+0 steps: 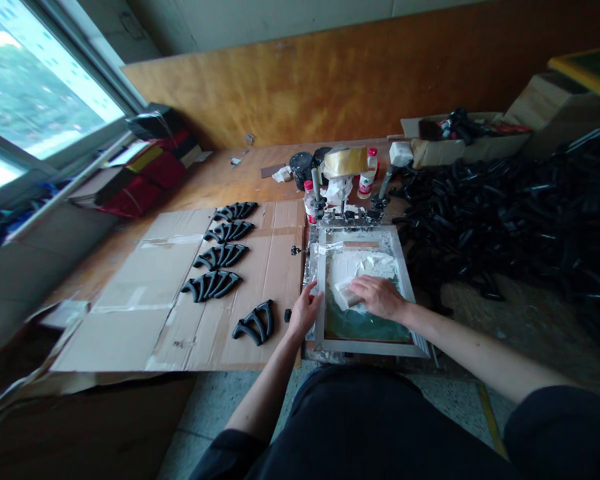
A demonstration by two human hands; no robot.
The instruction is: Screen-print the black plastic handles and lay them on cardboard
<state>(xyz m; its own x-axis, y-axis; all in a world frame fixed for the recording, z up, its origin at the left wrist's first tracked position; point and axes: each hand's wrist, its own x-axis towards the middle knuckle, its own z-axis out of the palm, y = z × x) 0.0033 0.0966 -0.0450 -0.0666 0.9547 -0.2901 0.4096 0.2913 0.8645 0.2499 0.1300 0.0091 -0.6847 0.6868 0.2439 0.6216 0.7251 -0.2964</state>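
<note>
In front of me lies a screen-printing frame (321, 327) with a metal rim and green mesh, thick white ink (383, 265) smeared over its upper part. My right hand (379, 297) is closed round a pale, ink-coated squeegee (347, 295) that rests on the mesh. At the frame's left rim, my left hand (305, 311) grips the edge, its fingers partly hidden. Left of it, a few joined black curved handle-like parts (254, 323) lie on flattened cardboard (125, 337). Farther back are several rows of similar black parts (213, 285).
Hinge clamps (350, 217) hold the frame's far end. Red-capped bottles (367, 175) and a black tub (301, 168) stand behind. A big heap of black parts (505, 213) fills the right side, beside an open carton (440, 152). Red binders (140, 190) sit by the window.
</note>
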